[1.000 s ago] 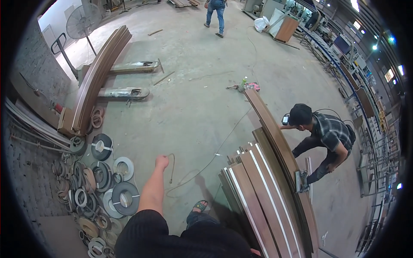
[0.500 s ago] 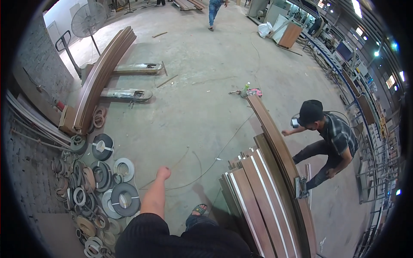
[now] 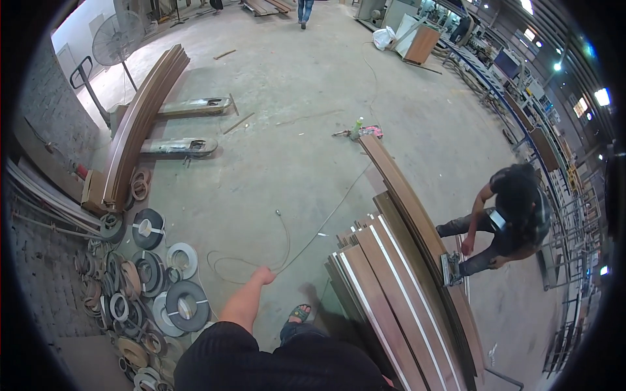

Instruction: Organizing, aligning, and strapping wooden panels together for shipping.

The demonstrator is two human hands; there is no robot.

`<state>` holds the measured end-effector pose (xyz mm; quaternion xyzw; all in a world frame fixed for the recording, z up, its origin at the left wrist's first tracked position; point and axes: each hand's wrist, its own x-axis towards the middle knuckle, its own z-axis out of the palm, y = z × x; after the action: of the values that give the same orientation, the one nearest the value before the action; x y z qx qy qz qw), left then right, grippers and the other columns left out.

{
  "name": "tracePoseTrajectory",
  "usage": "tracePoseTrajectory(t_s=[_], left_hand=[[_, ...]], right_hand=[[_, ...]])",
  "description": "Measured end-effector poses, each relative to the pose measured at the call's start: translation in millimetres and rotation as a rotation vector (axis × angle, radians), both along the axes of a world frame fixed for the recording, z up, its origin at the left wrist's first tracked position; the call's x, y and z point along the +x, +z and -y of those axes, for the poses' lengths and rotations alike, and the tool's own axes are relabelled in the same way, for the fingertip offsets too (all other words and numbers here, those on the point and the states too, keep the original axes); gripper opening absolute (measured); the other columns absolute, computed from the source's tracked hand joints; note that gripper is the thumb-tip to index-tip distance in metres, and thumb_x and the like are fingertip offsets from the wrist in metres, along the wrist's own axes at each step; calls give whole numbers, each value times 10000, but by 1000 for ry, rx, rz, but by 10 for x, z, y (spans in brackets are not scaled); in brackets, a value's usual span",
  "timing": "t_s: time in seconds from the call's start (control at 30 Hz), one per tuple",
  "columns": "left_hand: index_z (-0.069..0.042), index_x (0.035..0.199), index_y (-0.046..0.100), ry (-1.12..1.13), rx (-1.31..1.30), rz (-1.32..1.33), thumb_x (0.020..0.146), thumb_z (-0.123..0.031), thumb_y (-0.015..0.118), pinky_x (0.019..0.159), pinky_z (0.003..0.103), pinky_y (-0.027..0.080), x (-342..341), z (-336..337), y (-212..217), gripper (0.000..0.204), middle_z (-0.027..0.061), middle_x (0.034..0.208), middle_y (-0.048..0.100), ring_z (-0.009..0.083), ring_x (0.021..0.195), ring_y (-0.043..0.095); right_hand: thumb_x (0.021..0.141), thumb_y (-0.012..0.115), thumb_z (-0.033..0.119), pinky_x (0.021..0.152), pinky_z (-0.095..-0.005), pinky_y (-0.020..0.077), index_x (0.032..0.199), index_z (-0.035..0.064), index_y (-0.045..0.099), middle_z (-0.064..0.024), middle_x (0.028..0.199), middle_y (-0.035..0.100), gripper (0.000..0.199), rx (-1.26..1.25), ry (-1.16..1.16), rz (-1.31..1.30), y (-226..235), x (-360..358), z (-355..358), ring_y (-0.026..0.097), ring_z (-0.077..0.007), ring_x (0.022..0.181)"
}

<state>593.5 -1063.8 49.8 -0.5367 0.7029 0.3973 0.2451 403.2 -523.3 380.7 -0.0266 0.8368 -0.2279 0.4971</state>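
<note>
Board stack (image 3: 391, 280) at person's right. Thin cord (image 3: 289, 242) loops on floor, passing at left hand (image 3: 264, 275); fingers look curled, grip unclear. Right hand (image 3: 389, 382): sliver beside boards, openness/hold can't tell.

Beside my left hand (image 3: 264, 275), a thin, pale hose (image 3: 319, 231) lies slack on the grey floor (image 3: 261, 169), looped leftward, its small-tipped end pointing away from me, its other length running off ahead to my right.
</note>
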Motion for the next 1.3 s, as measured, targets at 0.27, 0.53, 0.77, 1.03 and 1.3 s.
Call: tracePoseTrajectory(t_s=[0.27, 0.53, 0.77, 1.03, 1.3], left_hand=[[-51, 1274, 619, -71, -85, -181, 839, -446, 644, 1047, 401, 448, -574, 6, 313, 588, 171, 1311, 603, 325, 1219, 569], [-57, 1260, 631, -194, -29, -77, 854, -440, 618, 1036, 408, 454, -384, -446, 151, 558, 179, 1292, 612, 328, 1211, 574], [-30, 1226, 645, -604, 66, 4, 854, -401, 627, 1022, 406, 463, -305, -1078, -62, 525, 189, 1247, 636, 342, 1190, 587], [60, 1250, 580, -512, 319, -192, 912, -271, 640, 754, 339, 534, -1299, -1553, -69, 477, 184, 983, 690, 217, 882, 671], [64, 1235, 592, -766, 135, -65, 903, -291, 647, 744, 338, 532, -2269, -2919, 392, 489, 197, 997, 697, 225, 817, 682]], right_hand=[[961, 503, 562, 1029, -386, 400, 1301, 2, 581, -177, 1288, 612, 660, -80, 14, 28, -215, -96, -149, 542, -283, 1230], [996, 489, 406, 858, -447, 449, 1074, -36, 614, -229, 996, 635, 465, 28, 43, -290, -157, 188, -274, 562, -467, 970], [966, 449, 515, 769, -509, 506, 757, -15, 655, -223, 738, 657, 606, 232, -58, -501, -1909, 455, -2189, 655, -408, 796], [925, 583, 451, 680, -420, 518, 888, -15, 676, -188, 753, 677, 477, 265, -626, -517, -1781, 341, -2466, 666, -326, 700], [918, 630, 392, 606, -366, 526, 900, -27, 678, -110, 687, 665, 422, 193, -1081, -195, -2608, 556, -3999, 646, -213, 557]])
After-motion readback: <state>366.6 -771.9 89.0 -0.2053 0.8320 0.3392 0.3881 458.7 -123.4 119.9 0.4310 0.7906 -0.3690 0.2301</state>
